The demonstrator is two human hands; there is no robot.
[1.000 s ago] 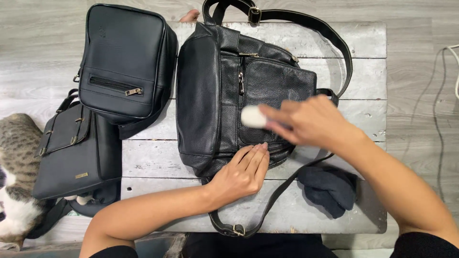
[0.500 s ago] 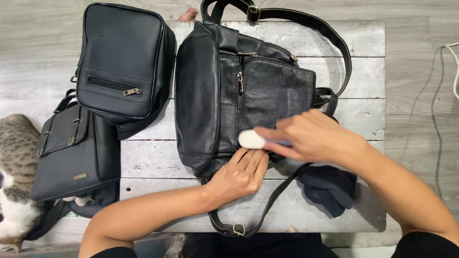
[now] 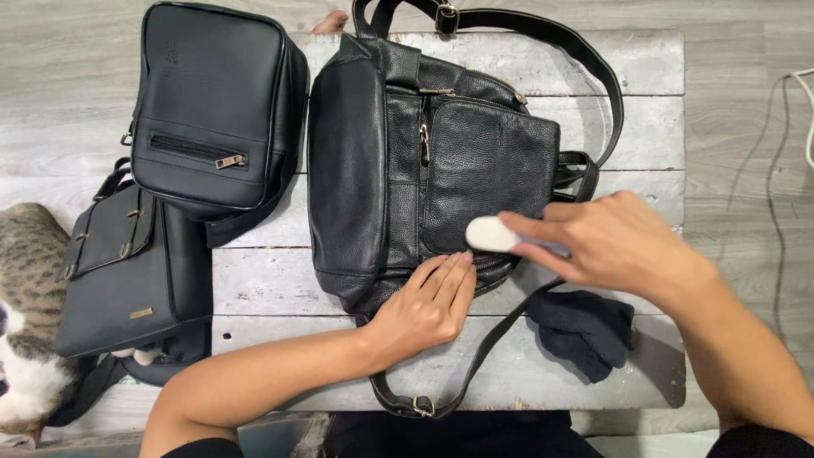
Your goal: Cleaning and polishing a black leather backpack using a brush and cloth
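nearest me i see a strap buckle (image 3: 421, 407) hanging at the front edge of the grey plank table (image 3: 280, 293). just beyond it my left hand (image 3: 424, 305) lies flat, fingers together and stretched out, pressing the lower edge of the black leather backpack (image 3: 390, 170). it grips nothing, only pins the bag down. to the right of it a dark cloth (image 3: 585, 331) lies crumpled on the planks, beside the bag's strap.

my right hand (image 3: 610, 242) comes in from the right, fingers pinched narrowly around a small white pad (image 3: 490, 233). the pad touches the lower right corner of the backpack's front pocket, just above my left fingertips.

the backpack lies on its back in the middle of the table, pocket up, its long strap (image 3: 585, 68) looping past the far edge.

to the left, a flat black satchel (image 3: 127, 271) rests partly off the table. farther off, a boxy black bag (image 3: 212, 110) with a front zip leans against the backpack's left side. at the far left edge a tabby cat (image 3: 25, 288) lies on the floor, and a white cord (image 3: 801, 110) runs along the far right.
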